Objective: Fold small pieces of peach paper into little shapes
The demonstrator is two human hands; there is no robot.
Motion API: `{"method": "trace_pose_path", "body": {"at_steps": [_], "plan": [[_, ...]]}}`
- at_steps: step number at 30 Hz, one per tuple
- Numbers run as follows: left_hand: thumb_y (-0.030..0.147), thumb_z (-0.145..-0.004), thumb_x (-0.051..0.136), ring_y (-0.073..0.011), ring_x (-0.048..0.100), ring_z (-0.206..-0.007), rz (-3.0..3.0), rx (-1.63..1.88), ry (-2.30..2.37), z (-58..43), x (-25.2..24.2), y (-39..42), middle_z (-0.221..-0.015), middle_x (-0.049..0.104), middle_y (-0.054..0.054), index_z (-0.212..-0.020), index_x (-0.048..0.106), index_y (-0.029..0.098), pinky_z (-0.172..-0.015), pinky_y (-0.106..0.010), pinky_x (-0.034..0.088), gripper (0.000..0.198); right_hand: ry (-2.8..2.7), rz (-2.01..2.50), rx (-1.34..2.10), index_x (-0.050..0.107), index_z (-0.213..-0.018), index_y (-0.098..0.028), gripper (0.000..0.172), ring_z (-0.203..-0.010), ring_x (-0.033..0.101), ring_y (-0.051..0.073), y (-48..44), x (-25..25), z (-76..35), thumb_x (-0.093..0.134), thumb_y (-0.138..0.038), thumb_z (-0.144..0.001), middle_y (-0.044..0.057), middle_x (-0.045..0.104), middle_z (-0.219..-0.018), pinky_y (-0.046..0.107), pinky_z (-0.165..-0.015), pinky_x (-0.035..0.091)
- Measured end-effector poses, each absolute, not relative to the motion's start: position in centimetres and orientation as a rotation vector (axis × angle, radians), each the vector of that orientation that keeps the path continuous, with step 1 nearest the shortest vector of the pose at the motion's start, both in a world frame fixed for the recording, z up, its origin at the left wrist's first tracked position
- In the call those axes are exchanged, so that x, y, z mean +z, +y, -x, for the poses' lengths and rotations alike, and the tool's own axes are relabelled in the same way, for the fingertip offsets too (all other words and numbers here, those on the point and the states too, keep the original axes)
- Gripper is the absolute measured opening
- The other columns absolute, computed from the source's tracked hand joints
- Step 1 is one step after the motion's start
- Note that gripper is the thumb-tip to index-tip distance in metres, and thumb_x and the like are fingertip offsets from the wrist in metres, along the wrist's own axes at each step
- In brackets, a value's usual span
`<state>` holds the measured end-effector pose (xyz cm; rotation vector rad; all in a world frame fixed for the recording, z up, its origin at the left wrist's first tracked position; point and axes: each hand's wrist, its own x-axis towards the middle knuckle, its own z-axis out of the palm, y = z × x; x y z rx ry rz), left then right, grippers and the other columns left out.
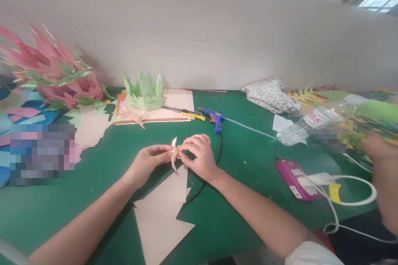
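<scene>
Cream-pink paper forms the small flower-like piece with thin pointed petals [174, 158], held in the air above the green tabletop [248, 223] between 2 hands. Thumb and forefinger of the left hand [146, 162] are closed on its left side, near the middle; the right hand [200, 158] pinches its small centre from the opposite side, though fingertips partly hide the exact contact. Nearer the body lies the pale cream paper with jagged, triangular edges [161, 227]; beyond the hands, the blue plastic glue gun with an orange trigger [215, 119] lies beside the yellow-and-black utility knife [193, 116]. The piece looks very light, probably stiff enough to keep its folds but easily creased or torn at the petal tips. It is unlikely to be slippery, so a gentle pinch at the middle seems the safest hold, leaving the long petals free.
</scene>
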<state>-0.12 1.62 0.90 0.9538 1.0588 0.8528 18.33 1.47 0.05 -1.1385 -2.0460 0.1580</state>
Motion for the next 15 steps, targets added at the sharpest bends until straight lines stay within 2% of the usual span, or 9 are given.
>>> {"method": "trace_pose_path", "body": {"at_steps": [6, 10, 15], "plan": [[0.038, -0.062, 0.072, -0.0189, 0.063, -0.070, -1.288, 0.904, 1.245, 0.35, 0.83, 1.66, -0.081, 0.072, -0.006, -0.081, 0.072, 0.018, -0.067, -0.028, 0.049, 0.027, -2.097, 1.133, 0.142, 0.063, -0.078, -0.023, 0.009, -0.085, 0.050, 0.017, 1.61, -0.05, -18.35, 0.056, -0.026, -0.081, 0.000, 0.062, -0.083, 0.037, -0.083, 0.030], [0.041, -0.067, 0.067, -0.0199, 0.064, -0.074, -1.482, 0.893, 1.322, 0.42, 0.83, 1.53, -0.082, 0.072, -0.005, -0.082, 0.071, 0.019, -0.069, -0.028, 0.049, 0.027, -2.113, 1.130, 0.117, 0.064, -0.078, -0.023, 0.012, -0.085, 0.050, 0.017, 1.66, -0.04, -18.36, 0.055, -0.029, -0.083, 0.000, 0.063, -0.083, 0.036, -0.083, 0.030], [0.035, -0.074, 0.059, -0.0170, 0.063, -0.074, -1.761, 0.866, 1.402, 0.45, 0.93, 1.47, -0.082, 0.070, -0.002, -0.080, 0.068, 0.021, -0.069, -0.025, 0.049, 0.018, -2.139, 1.156, 0.115, 0.066, -0.079, -0.023, 0.014, -0.087, 0.049, 0.017, 1.71, -0.02, -18.32, 0.055, -0.030, -0.084, 0.001, 0.064, -0.084, 0.036, -0.084, 0.028]]}}
